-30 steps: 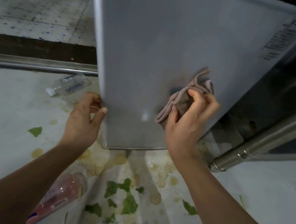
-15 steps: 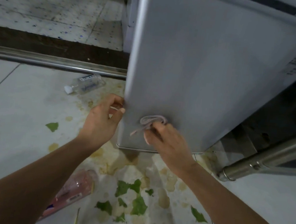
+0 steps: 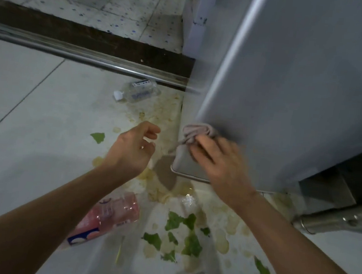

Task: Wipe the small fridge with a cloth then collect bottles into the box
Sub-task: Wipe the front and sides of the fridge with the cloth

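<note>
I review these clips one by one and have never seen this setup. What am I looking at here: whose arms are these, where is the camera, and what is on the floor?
The camera sits on a person's head, looking down, so both arms are theirs. The right hand presses a pinkish cloth against the lower corner of a small grey fridge. The left hand hangs beside the fridge, fingers loosely curled, holding nothing. On the tiled floor lie a clear bottle with a white cap, a pink bottle near the left forearm, green leaf scraps and yellowish spill stains. No box is in view.
</note>
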`<state>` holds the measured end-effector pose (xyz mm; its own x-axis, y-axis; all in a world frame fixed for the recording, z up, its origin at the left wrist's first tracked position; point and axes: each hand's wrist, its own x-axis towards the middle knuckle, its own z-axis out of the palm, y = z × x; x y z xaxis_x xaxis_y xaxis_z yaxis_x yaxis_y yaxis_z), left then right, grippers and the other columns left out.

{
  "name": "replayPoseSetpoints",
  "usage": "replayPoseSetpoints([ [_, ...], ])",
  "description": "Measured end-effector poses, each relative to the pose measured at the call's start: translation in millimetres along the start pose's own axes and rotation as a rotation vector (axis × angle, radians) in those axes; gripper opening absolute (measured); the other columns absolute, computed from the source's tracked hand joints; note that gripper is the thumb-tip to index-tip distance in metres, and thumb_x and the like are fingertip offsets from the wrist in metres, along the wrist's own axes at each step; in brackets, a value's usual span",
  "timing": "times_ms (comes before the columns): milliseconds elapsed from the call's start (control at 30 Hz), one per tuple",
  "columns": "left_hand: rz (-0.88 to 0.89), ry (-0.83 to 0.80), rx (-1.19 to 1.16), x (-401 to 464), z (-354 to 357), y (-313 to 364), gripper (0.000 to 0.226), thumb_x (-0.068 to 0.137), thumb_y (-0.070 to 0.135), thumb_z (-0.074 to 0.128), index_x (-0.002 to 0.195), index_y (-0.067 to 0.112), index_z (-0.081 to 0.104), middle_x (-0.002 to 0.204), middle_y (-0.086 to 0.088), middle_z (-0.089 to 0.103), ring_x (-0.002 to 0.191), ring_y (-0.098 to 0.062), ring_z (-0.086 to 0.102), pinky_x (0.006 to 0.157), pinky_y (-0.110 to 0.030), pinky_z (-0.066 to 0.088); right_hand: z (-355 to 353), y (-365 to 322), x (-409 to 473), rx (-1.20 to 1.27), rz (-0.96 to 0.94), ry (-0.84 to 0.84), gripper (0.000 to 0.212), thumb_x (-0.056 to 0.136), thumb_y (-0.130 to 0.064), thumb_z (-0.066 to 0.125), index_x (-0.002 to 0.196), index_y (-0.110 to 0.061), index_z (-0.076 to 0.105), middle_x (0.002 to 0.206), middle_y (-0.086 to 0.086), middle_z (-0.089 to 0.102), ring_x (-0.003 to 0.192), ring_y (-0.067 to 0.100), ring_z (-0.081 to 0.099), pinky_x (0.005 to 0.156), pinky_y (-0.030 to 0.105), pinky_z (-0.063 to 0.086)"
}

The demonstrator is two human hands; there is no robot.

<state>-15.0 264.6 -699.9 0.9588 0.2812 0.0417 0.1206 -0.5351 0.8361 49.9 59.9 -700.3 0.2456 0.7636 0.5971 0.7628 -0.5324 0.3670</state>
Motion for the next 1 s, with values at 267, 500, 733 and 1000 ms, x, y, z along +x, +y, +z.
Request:
replayPoseSetpoints([
  [267, -0.021, 0.021, 0.017, -1.2, -9.6, -15.2, 0.028, 0.088, 0.007, 0.050, 0.113, 0.019, 0.056, 0.111, 0.001, 0.062, 0.089, -0.018, 0.061, 0.077, -0.035, 0.051, 18.3, 0.6, 27.0, -0.155, -0.006, 0.179, 0.043, 0.091, 0.005, 0.057, 0.132, -0.005, 0.047, 0.132, 0.007, 0.056, 0.084, 0.026, 0.067, 0.064, 0.034, 0.052],
  [500, -0.032, -0.057, 0.079, -3.5, -0.6, -30.7, 0.032, 0.087, 0.005, 0.051, 0.114, 0.021, 0.055, 0.113, 0.002, 0.061, 0.093, -0.015, 0.059, 0.077, -0.028, 0.045, 58.3, -32.7, -17.5, -0.188, -0.055, -0.086, 0.033, 0.087, -0.010, 0.053, 0.116, -0.019, 0.066, 0.121, -0.006, 0.065, 0.088, 0.021, 0.044, 0.074, 0.036, 0.039],
  [733, 0.002, -0.065, 0.125, -5.9, 1.7, -35.6, 0.030, 0.088, 0.005, 0.053, 0.114, 0.020, 0.054, 0.111, 0.004, 0.060, 0.092, -0.012, 0.060, 0.075, -0.023, 0.043, 81.9, -62.6, -43.1, -0.140, -0.161, -0.603, 0.060, 0.073, -0.029, 0.074, 0.129, -0.021, 0.056, 0.139, -0.005, 0.049, 0.118, 0.022, 0.035, 0.081, 0.034, 0.045],
  [1000, 0.045, 0.007, 0.105, 3.3, 31.9, -15.5, 0.034, 0.087, 0.001, 0.048, 0.117, 0.016, 0.053, 0.111, 0.000, 0.061, 0.096, -0.019, 0.059, 0.084, -0.032, 0.047, 17.6, -4.5, -4.5, -0.086, 0.009, 0.116, 0.014, 0.090, -0.012, 0.065, 0.103, -0.015, 0.070, 0.111, -0.005, 0.070, 0.077, 0.023, 0.059, 0.058, 0.033, 0.041],
])
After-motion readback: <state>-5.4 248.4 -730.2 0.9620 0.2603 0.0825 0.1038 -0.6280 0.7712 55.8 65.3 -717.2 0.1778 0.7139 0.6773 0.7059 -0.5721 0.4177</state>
